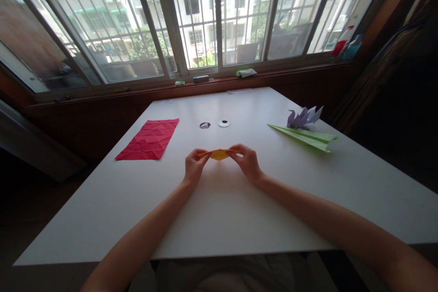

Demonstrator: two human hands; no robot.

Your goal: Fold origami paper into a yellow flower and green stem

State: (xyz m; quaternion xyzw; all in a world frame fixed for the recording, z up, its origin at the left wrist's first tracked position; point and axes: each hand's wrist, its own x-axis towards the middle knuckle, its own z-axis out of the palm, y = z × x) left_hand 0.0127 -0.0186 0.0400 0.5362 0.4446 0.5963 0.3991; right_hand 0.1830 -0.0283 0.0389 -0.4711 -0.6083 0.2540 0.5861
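Observation:
A small folded yellow paper (219, 153) is held just above the white table (212, 210), near its middle. My left hand (194, 167) pinches its left end and my right hand (247, 161) pinches its right end. The paper looks like a flat, narrow pointed shape between my fingertips. Both forearms reach in from the near edge.
A creased red paper sheet (149, 139) lies at the left. A green paper plane (305, 137) and a purple folded figure (304, 117) sit at the right. Two small round things (214, 124) lie behind the yellow paper. A windowsill (219, 82) with small items runs behind the table.

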